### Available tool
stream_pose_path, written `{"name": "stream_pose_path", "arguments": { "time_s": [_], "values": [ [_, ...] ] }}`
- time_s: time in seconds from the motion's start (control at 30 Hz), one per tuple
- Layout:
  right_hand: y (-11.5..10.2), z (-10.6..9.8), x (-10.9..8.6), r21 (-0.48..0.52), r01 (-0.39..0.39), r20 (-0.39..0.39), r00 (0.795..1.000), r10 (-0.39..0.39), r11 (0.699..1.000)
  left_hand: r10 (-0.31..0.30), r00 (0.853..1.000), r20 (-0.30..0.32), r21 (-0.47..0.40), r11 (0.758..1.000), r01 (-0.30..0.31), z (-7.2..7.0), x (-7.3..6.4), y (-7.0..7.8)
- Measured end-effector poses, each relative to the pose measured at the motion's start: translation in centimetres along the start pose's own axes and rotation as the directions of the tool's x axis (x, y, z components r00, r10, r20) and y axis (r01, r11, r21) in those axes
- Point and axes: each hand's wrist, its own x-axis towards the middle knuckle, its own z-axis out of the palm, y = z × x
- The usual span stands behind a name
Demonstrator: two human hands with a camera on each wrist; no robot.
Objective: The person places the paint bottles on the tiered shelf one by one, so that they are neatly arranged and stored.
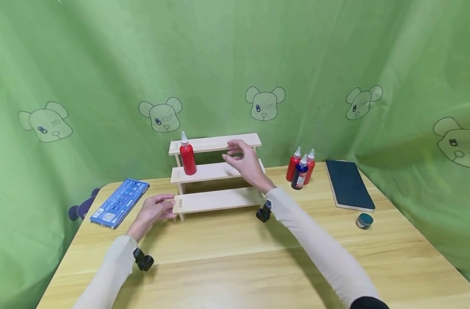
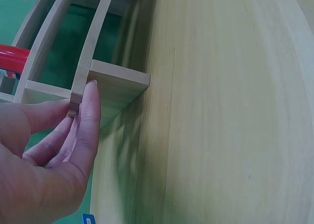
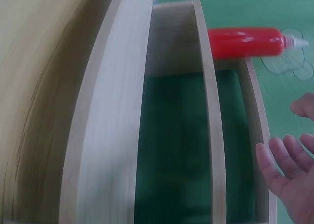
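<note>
A three-step wooden rack (image 1: 215,200) stands on the table. My left hand (image 1: 154,211) pinches the left end of its lowest shelf; the left wrist view has thumb and fingers (image 2: 89,121) on both faces of the board. On the middle shelf, near its left end, a red squeeze bottle (image 1: 188,159) with a pale pointed cap stands upright. My right hand (image 1: 247,165) hovers over the right part of the rack, fingers loosely bent with nothing between them. In the right wrist view, that hand (image 3: 294,170) is at the top shelf's edge, apart from the red bottle (image 3: 245,42).
To the right stand two red bottles (image 1: 292,167) and a dark blue bottle (image 1: 299,175). A dark notebook (image 1: 350,184) and a small jar (image 1: 364,220) lie farther right. At left is a blue flat box (image 1: 120,203). A green curtain (image 1: 219,51) hangs behind the table (image 1: 227,262).
</note>
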Motion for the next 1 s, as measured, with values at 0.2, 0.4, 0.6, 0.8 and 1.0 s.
{"name": "stream_pose_path", "arguments": {
  "time_s": [0.2, 0.4, 0.6, 0.8, 1.0],
  "values": [
    [0.7, -2.3, -0.6, -0.012, 0.002, -0.034, 0.999, -0.002, 1.000, 0.006, 1.000, 0.008, 0.004, 1.000, -0.007, 0.0, -0.1, 0.2],
    [1.4, -4.7, -1.3, -0.045, 0.003, -0.072, 0.997, -0.006, 0.999, 0.013, 1.000, 0.012, -0.001, 1.000, -0.013, 0.0, -0.1, 0.2],
    [2.2, -7.3, -1.9, -0.067, -0.039, -0.101, 0.994, 0.032, 0.997, 0.023, 1.000, 0.015, -0.014, 1.000, -0.022, 0.1, 0.1, 0.0],
    [0.7, -9.4, -3.6, -0.080, -0.072, -0.133, 0.989, 0.061, 0.994, 0.029, 0.999, 0.020, -0.018, 0.999, -0.029, -0.1, 0.2, -0.2],
    [0.5, -10.9, -4.8, -0.109, -0.091, -0.171, 0.983, 0.071, 0.990, 0.020, 1.000, 0.021, -0.015, 1.000, -0.020, -0.1, 0.1, -0.2]
  ]
}}
